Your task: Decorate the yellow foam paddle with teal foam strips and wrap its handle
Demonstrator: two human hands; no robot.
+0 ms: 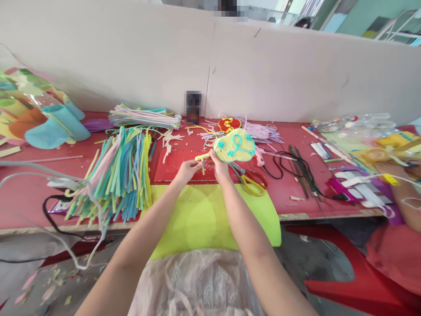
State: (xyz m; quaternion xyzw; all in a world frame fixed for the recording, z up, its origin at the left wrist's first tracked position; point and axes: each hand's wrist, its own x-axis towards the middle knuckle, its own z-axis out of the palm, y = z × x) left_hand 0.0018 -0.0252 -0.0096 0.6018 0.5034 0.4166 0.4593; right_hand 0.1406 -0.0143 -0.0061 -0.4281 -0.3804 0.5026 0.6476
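A pale yellow fan-shaped piece (226,150), built from rows of pipe cleaners with turquoise flowers and a looped turquoise line, is up over the table. My right hand (220,166) is closed around its base, where a short wrapped yellow handle (201,157) sticks out to the left. My left hand (188,170) is closed in a pinch just under that handle, at a short yellow pipe cleaner (203,168) hanging from it. Beneath both hands lies a red board (169,169). Scissors (252,184) with yellow and red handles lie beside my right wrist.
Bundles of coloured pipe cleaners (121,175) lie at left. A pink glue gun (259,156) with a black cord and a purple power strip (345,188) are at right. A yellow-green sheet (194,215) hangs over the front edge. Another person's arm (404,193) is far right.
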